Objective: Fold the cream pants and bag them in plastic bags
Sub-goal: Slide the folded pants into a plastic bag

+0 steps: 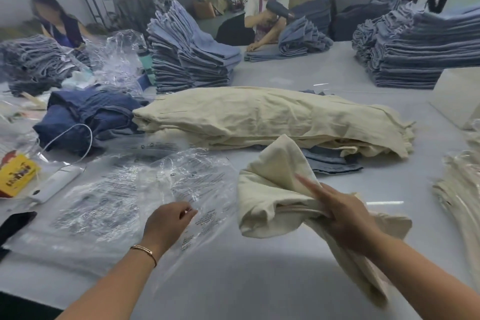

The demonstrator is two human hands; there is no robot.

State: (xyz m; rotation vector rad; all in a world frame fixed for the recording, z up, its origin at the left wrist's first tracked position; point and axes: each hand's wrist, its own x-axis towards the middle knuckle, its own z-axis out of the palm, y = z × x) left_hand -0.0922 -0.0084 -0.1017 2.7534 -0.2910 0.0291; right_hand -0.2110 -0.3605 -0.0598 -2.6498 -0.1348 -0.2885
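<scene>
The bagging step is on: the left hand (168,218) pinches the plastic bag (145,189), the right hand (342,213) holds the folded pants (272,189), which must slide in next.

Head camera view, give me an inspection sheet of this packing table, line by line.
Surface: pale grey table, bare in front.
Job's things: folded cream pants held by the right hand; stack of cream pants behind; loose plastic bags at left.
Clutter: navy garments, yellow packet, white device, dark phone.
Hands: left hand pinches a plastic bag's edge; right hand grips the pants, fingers extended.
Cables: white cable looping over the navy garments.
Surroundings: blue denim stacks; two other people working at the far side.
</scene>
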